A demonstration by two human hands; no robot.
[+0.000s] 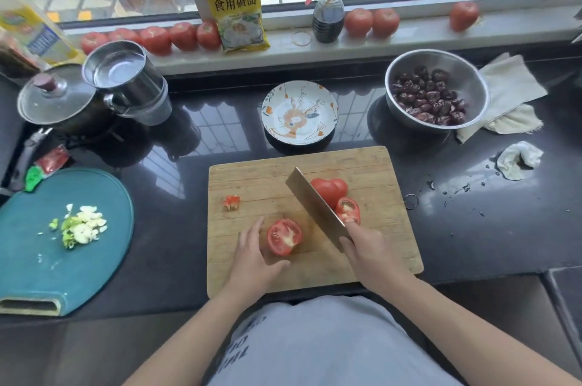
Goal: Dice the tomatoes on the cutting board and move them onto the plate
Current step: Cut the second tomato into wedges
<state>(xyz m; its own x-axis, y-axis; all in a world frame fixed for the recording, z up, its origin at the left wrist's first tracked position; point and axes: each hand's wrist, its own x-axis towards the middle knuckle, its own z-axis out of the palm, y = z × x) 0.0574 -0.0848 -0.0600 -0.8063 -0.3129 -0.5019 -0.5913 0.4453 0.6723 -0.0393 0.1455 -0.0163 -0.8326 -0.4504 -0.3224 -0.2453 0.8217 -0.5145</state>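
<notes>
A red tomato half [285, 236] lies cut face up near the middle of the rectangular wooden cutting board [252, 178], the left hand [253, 255] cupped against it at nine o'clock with relaxed fingers. At three o'clock the right hand [368, 248] grips a broad steel cleaver [315, 206]. Its blade slants toward eleven o'clock, in front of two more tomato pieces [330, 189]. The round rabbit-patterned plate [299, 113] sits beyond the board at twelve o'clock.

Steel bowl of dates [436, 93] — teal board [63, 247], lidded pot [59, 99], spray bottle [327, 7].
</notes>
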